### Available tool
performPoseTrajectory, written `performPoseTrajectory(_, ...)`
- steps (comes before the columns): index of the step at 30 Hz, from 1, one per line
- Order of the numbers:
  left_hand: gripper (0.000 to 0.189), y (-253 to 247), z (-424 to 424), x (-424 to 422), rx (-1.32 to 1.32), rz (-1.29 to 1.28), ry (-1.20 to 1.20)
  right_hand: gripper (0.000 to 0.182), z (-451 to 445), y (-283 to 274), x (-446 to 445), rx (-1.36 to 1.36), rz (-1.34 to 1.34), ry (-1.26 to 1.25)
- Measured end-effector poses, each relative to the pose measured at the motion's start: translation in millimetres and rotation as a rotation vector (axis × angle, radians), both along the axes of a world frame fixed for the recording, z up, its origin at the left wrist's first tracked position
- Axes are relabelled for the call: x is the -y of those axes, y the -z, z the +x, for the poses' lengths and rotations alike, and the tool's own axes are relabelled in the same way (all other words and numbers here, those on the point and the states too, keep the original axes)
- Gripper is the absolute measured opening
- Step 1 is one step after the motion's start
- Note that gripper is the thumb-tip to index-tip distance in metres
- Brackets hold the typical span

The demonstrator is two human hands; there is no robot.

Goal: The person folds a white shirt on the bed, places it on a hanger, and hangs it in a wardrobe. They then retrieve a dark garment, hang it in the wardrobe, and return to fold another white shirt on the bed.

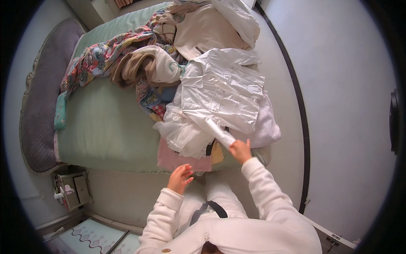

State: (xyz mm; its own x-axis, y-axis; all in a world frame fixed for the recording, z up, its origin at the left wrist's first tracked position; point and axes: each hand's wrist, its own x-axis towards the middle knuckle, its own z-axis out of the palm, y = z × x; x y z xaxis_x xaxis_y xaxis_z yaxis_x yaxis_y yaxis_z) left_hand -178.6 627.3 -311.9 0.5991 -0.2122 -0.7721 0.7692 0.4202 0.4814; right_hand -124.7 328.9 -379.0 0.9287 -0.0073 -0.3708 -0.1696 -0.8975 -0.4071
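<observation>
My right hand [240,150] grips the end of one sleeve of a white button-up shirt [222,92] spread over the pile on the bed. The sleeve looks slightly blurred. A green clothes hanger [182,68] sticks out at the shirt's collar. My left hand [180,178] hovers just off the bed's near edge, fingers apart and holding nothing. Close to it lies a folded pink cloth [184,161], with a sheer white garment [187,136] partly over it. Under the shirt's lower right side shows a pale fluffy textile [268,122].
The green-covered bed [95,127] has a padded headboard [50,95] at left. Across it run a floral patchwork quilt [104,60], a brown and cream garment [139,66] and a beige garment [209,30]. A small bedside cabinet [74,190] stands at lower left. A wall [342,95] rises at right.
</observation>
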Motion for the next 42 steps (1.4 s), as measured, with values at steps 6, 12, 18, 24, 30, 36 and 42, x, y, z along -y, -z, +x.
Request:
performPoseTrajectory(6,0.047,60.1,82.4,27.8,0.009,0.377,-0.085,0.013,-62.1,-114.8,-14.5,-0.062,0.549,-0.517)
performPoseTrajectory(12,0.055,117.5,152.6,61.5,-0.050,0.276,0.200,0.015,-81.8,-143.4,31.4,-0.474,0.664,-0.587)
performPoseTrajectory(18,0.040,180.9,171.6,110.9,0.125,0.357,0.127,0.015,-90.3,-143.9,39.0,-0.525,0.689,-0.557)
performPoseTrajectory(24,0.044,199.2,172.9,114.7,0.005,0.401,0.164,0.015,-82.2,-157.2,35.6,-0.504,0.781,-0.561)
performPoseTrajectory(30,0.025,124.7,187.7,91.7,0.364,0.269,-0.139,0.014,-82.7,-159.5,30.3,-0.504,0.673,-0.670)
performPoseTrajectory(36,0.022,86.4,150.0,-27.0,0.466,0.398,-0.176,0.019,-80.5,-161.9,-27.7,-0.624,0.689,-0.603)
performPoseTrajectory(42,0.040,175.6,116.8,-143.5,0.130,0.870,0.067,0.023,-72.0,-114.0,-113.1,-0.420,0.615,-0.607)
